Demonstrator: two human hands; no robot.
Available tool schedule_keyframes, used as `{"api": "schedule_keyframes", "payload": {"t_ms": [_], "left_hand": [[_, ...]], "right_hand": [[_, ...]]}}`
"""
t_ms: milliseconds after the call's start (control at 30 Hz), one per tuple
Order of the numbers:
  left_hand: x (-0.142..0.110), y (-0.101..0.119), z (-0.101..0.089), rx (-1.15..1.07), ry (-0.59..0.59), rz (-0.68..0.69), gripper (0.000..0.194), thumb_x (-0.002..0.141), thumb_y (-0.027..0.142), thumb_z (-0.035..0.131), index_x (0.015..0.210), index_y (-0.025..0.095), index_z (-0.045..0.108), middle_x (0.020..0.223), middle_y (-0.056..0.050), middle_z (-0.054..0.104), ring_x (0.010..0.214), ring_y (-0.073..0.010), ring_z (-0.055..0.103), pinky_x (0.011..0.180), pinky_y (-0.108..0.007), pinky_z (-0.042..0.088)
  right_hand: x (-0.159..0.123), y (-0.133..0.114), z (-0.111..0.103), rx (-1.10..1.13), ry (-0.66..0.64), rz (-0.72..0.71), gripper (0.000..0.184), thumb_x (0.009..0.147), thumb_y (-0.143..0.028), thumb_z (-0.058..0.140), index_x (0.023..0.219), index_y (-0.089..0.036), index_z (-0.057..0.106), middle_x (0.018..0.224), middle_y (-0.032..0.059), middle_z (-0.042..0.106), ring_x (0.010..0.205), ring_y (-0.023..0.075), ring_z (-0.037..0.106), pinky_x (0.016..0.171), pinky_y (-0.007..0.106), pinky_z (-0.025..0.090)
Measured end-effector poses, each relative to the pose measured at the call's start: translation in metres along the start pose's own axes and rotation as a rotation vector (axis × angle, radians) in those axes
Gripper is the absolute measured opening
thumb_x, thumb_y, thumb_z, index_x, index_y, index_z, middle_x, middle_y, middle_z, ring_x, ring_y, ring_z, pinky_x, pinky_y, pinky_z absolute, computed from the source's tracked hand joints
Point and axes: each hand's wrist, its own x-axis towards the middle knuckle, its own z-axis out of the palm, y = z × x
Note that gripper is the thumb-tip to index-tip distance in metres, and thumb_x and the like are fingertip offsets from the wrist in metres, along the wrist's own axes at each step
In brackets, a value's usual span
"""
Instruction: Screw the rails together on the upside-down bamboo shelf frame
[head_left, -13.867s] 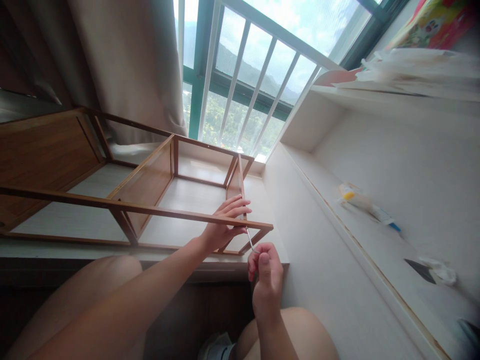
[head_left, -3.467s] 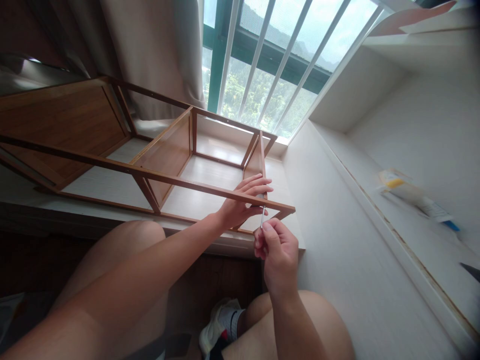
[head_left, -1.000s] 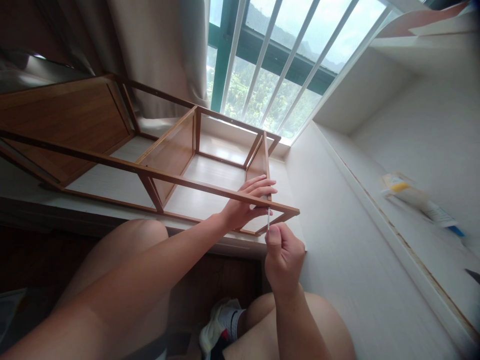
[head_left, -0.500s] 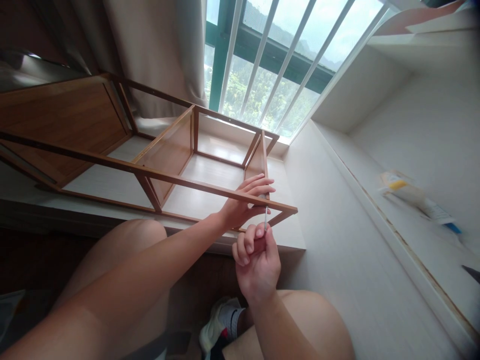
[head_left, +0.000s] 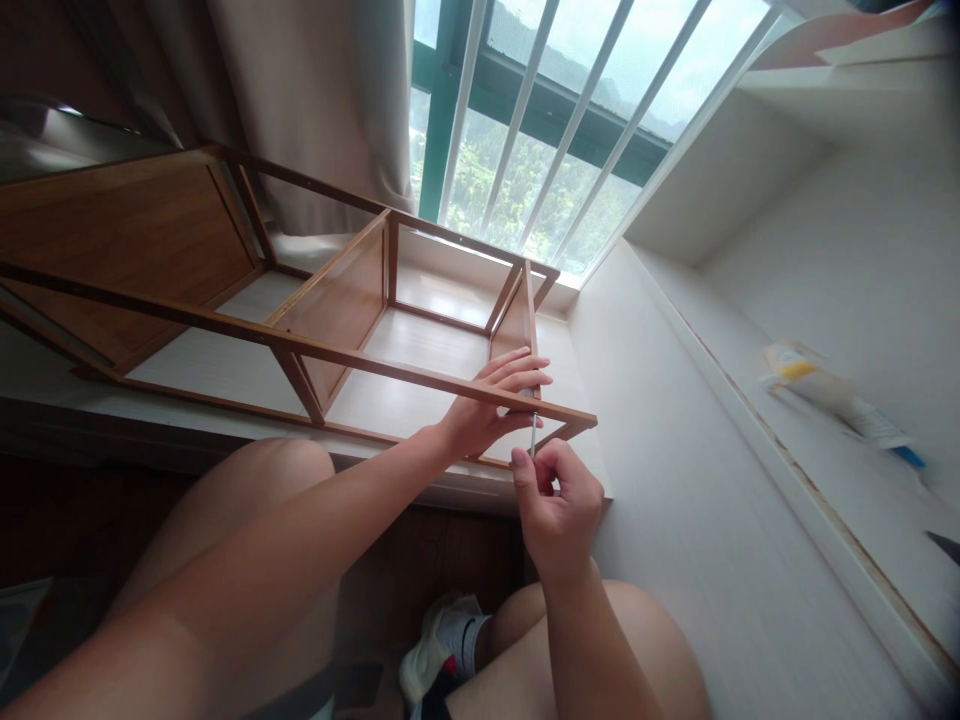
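Observation:
A brown wooden shelf frame [head_left: 420, 376] lies on its side, with panels set across between its long rails. My left hand [head_left: 491, 405] reaches behind the near rail close to its right end. Its fingers stretch over the end panel [head_left: 515, 318] and the thumb sits lower, so the hand holds the frame at that joint. Below the rail, my right hand [head_left: 559, 500] is closed, pinching a thin silver hex key [head_left: 533, 436] between thumb and fingers. The key stands nearly upright, its top end against the rail's underside. Most of its lower part is hidden in the hand.
The frame rests on a pale ledge [head_left: 592, 470] below a barred window [head_left: 570, 130]. A white wall panel [head_left: 675, 450] rises close on the right, with a plastic packet [head_left: 832, 400] on a shelf beyond. A curtain [head_left: 315, 100] hangs behind the frame. My knees are below the ledge.
My right hand has turned over and shifted right, from palm facing up to its back outward, still around the hex key. The left hand and the frame have stayed in place.

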Motion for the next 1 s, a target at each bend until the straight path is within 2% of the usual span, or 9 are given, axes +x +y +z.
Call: {"api": "schedule_keyframes", "payload": {"t_ms": [267,533,633,733,800,900,1000], "left_hand": [[0.001,0.002,0.001,-0.008,0.018,0.010,0.048,0.083,0.039,0.068,0.125,0.022,0.054,0.137,-0.011,0.056,0.138,-0.0279,0.040,0.115,-0.053,0.035],[0.000,0.002,0.001,-0.007,0.019,-0.012,0.047,0.083,0.039,0.067,0.126,0.023,0.054,0.137,-0.010,0.055,0.139,-0.0272,0.039,0.115,-0.052,0.034],[0.000,0.003,0.001,-0.002,0.016,-0.017,0.046,0.084,0.040,0.066,0.126,0.024,0.054,0.137,-0.010,0.055,0.139,-0.0275,0.040,0.115,-0.053,0.035],[0.000,0.003,0.000,0.001,0.014,-0.015,0.046,0.085,0.041,0.066,0.126,0.024,0.054,0.137,-0.010,0.056,0.138,-0.0281,0.040,0.114,-0.054,0.036],[0.001,0.003,0.000,0.003,0.014,-0.013,0.046,0.084,0.040,0.066,0.126,0.024,0.054,0.137,-0.010,0.056,0.138,-0.0278,0.040,0.114,-0.053,0.035],[0.000,0.002,0.001,0.007,0.013,-0.017,0.047,0.084,0.040,0.066,0.126,0.024,0.054,0.137,-0.009,0.055,0.138,-0.0274,0.040,0.115,-0.053,0.035],[0.000,0.002,0.001,0.011,0.015,-0.022,0.047,0.084,0.040,0.067,0.126,0.023,0.054,0.138,-0.010,0.055,0.139,-0.0276,0.039,0.114,-0.053,0.035]], "right_hand": [[0.003,-0.003,-0.006,-0.068,-0.033,0.059,0.035,0.089,-0.026,0.061,0.062,-0.019,0.039,0.056,-0.0068,0.033,0.052,0.0083,0.029,0.052,0.023,0.030],[0.005,-0.004,-0.006,0.025,-0.102,0.188,0.036,0.091,-0.033,0.057,0.062,-0.019,0.041,0.055,-0.0063,0.036,0.052,0.0087,0.032,0.052,0.023,0.030],[0.007,-0.001,-0.005,0.224,-0.211,0.371,0.041,0.091,-0.043,0.055,0.060,-0.019,0.041,0.053,-0.0056,0.037,0.051,0.0091,0.034,0.050,0.024,0.029],[0.010,0.000,-0.004,0.607,-0.408,0.614,0.046,0.092,-0.051,0.050,0.059,-0.020,0.041,0.048,-0.0056,0.036,0.044,0.0090,0.034,0.044,0.024,0.026],[0.012,0.000,-0.005,0.822,-0.482,0.721,0.048,0.091,-0.051,0.051,0.058,-0.021,0.036,0.046,-0.0070,0.032,0.041,0.0080,0.030,0.041,0.023,0.023],[0.013,-0.001,-0.007,0.970,-0.479,0.758,0.049,0.090,-0.046,0.055,0.056,-0.022,0.028,0.047,-0.0086,0.025,0.041,0.0070,0.025,0.042,0.023,0.020],[0.010,-0.002,-0.007,0.854,-0.348,0.677,0.048,0.089,-0.041,0.058,0.057,-0.022,0.027,0.048,-0.0082,0.026,0.043,0.0075,0.025,0.044,0.024,0.021]]}}
